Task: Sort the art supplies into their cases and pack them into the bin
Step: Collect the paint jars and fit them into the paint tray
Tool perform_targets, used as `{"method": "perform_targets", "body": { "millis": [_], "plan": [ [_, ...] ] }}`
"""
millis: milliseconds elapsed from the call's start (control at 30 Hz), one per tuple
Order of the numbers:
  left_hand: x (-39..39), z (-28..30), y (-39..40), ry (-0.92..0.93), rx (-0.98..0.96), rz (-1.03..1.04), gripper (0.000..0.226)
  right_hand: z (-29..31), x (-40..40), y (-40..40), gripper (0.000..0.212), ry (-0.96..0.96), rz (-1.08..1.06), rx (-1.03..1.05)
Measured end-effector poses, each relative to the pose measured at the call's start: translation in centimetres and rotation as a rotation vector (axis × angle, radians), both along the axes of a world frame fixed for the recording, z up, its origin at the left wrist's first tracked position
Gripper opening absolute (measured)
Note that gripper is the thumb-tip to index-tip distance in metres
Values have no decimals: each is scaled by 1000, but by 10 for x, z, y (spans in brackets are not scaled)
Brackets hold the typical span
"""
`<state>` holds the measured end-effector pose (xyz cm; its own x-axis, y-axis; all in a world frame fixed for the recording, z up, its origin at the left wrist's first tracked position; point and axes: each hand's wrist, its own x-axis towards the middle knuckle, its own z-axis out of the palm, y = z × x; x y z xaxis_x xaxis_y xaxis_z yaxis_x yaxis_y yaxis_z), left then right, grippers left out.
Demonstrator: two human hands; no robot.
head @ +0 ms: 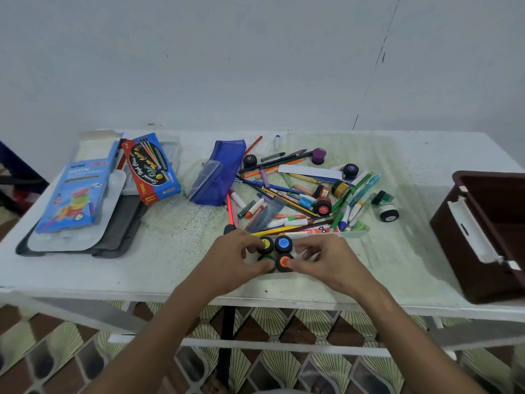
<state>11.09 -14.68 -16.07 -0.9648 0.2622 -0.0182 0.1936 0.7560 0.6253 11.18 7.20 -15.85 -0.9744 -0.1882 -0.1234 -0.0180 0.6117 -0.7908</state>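
While both hands, left (235, 261) and right (324, 261), curl their fingers around four paint pots (275, 253) clustered near the counter's (142, 268) front edge, a heap of pens and pencils (295, 191) lies just behind. Farther left sit a blue pouch (220, 172) and boxes (113, 180); the brown bin (488, 231) stands far right.

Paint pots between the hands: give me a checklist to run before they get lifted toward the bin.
1. Four paint pots bunched in a tight square: ok.
2. Left hand touching the yellow-lid pot: ok.
3. Right hand touching the orange-lid pot: ok.
4. Green-lid pot gripped firmly: cannot tell, mostly hidden by the left thumb.
5. All pots collected: not ok; the red-lid pot and others lie in the pile.
6. Brown bin open and upright on the table: ok.
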Motion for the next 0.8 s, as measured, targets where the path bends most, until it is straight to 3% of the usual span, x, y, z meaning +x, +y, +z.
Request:
{"method": "perform_targets", "body": {
  "millis": [200,367,533,667,800],
  "plan": [
    [-77,19,-2,109,4,120,35,14,-51,21,32,189,-227,-20],
    [-142,20,-5,178,-9,208,44,10,-78,33,37,220,-224,160],
    [-194,8,-6,149,-83,170,20,-1,-88,37,35,201,-180,255],
    [-223,-2,-1,62,-137,182,47,-8,-89,34,29,219,-244,254],
    [-234,-11,1,27,-172,185,40,-15,-92,33,26,247,-292,238]
  ]
}}
